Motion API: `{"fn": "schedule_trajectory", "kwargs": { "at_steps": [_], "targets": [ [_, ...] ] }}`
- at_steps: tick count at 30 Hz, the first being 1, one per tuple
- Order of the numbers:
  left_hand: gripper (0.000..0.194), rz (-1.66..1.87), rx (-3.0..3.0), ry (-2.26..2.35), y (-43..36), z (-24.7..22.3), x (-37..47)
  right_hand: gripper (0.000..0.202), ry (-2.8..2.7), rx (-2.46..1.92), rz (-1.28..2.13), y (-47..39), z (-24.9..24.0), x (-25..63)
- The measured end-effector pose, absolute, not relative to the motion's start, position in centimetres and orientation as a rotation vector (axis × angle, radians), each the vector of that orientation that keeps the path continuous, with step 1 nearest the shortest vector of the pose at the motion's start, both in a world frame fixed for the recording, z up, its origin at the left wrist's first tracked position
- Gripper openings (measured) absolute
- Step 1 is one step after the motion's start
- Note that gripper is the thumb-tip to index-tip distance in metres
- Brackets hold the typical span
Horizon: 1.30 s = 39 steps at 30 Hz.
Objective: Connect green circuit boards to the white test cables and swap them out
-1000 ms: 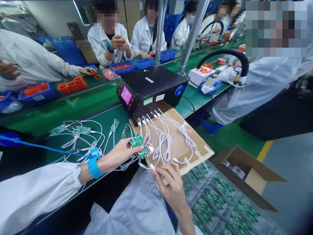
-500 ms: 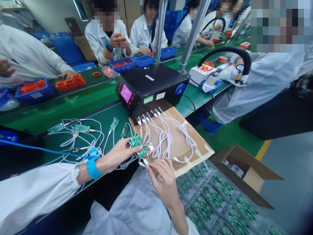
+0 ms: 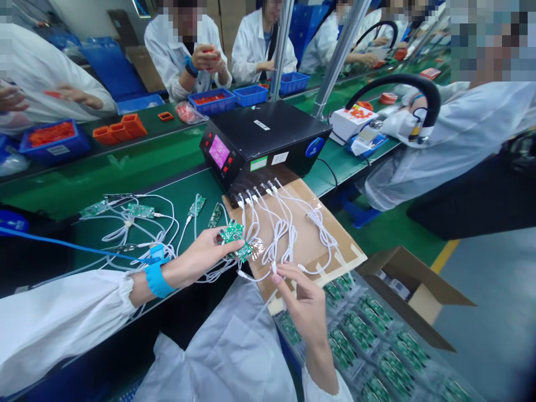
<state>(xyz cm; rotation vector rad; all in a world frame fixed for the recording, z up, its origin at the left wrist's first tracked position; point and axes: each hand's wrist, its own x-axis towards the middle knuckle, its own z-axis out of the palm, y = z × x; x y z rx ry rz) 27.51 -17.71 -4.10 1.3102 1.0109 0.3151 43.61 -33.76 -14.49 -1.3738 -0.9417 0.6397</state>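
My left hand [image 3: 218, 245], with a blue wrist strap, grips green circuit boards [image 3: 235, 240] between thumb and fingers, left of the cardboard sheet. Over the sheet's front part, my right hand [image 3: 295, 285] pinches a white cable connector [image 3: 274, 268] between thumb and fingertips. Another white plug [image 3: 243, 274] lies just below the boards, apart from them. Coiled white cables [image 3: 280, 237] run across the cardboard [image 3: 305, 223] from the front of a black tester [image 3: 259, 134] with a pink screen.
Cabled boards [image 3: 141, 210] lie on the green bench at left. Trays of boards [image 3: 371, 335] and an open carton [image 3: 402, 279] stand at lower right. Metal posts [image 3: 343, 50] rise behind the tester. Co-workers sit across the belt with blue bins [image 3: 56, 148].
My right hand has moved right, away from the boards, with a white connector in its fingers. The boards remain in my left hand. The view has shifted slightly.
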Motion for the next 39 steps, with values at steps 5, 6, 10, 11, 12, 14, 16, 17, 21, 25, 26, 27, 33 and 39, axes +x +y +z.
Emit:
{"fn": "schedule_trajectory", "kwargs": {
  "at_steps": [5, 6, 10, 11, 12, 14, 16, 17, 21, 25, 26, 27, 33, 39],
  "targets": [
    [0.024, 0.327, 1.310, 1.012, -17.7, -4.3, 27.6, 0.013, -0.717, -1.269, 0.771, -33.7, -14.3, 44.1],
    [0.024, 0.326, 1.311, 1.015, -17.7, -4.4, 27.6, 0.012, -0.754, -1.270, 0.777, -33.8, -14.2, 44.3],
    [0.030, 0.336, 1.312, 1.004, -17.5, -5.1, 27.3, 0.008, -1.209, -1.328, 0.771, -34.2, -13.3, 44.6],
    [0.031, 0.340, 1.309, 1.002, -17.5, -5.3, 27.2, 0.008, -1.332, -1.343, 0.748, -34.2, -13.1, 44.6],
    [0.032, 0.343, 1.304, 1.000, -17.5, -5.4, 27.2, 0.009, -1.437, -1.363, 0.718, -34.3, -13.0, 44.5],
    [0.033, 0.347, 1.292, 0.998, -17.4, -5.5, 27.2, 0.011, -1.598, -1.418, 0.646, -34.4, -13.0, 44.2],
    [0.031, 0.351, 1.282, 0.989, -17.4, -5.5, 27.2, 0.012, -1.711, -1.473, 0.590, -34.5, -13.3, 44.1],
    [0.030, 0.352, 1.280, 0.987, -17.4, -5.5, 27.3, 0.013, -1.755, -1.495, 0.563, -34.6, -13.5, 44.0],
    [0.027, 0.361, 1.278, 0.990, -17.4, -5.4, 27.3, 0.013, -1.873, -1.574, 0.368, -34.4, -13.9, 43.3],
    [0.024, 0.372, 1.274, 0.969, -17.3, -5.6, 27.2, 0.018, -1.952, -1.629, 0.114, -33.2, -14.2, 42.2],
    [0.023, 0.369, 1.280, 0.968, -17.3, -5.6, 27.2, 0.019, -1.980, -1.656, 0.059, -32.8, -14.4, 41.9],
    [0.023, 0.361, 1.288, 0.969, -17.3, -5.5, 27.2, 0.019, -2.009, -1.690, 0.017, -32.4, -14.5, 41.8],
    [0.024, 0.360, 1.312, 0.989, -17.2, -5.4, 27.2, 0.007, -2.176, -1.775, -0.057, -30.5, -15.1, 41.3],
    [0.031, 0.403, 1.345, 1.053, -17.0, -5.7, 26.8, 0.012, -2.203, -1.637, -0.050, -30.3, -14.9, 41.4]
  ]
}}
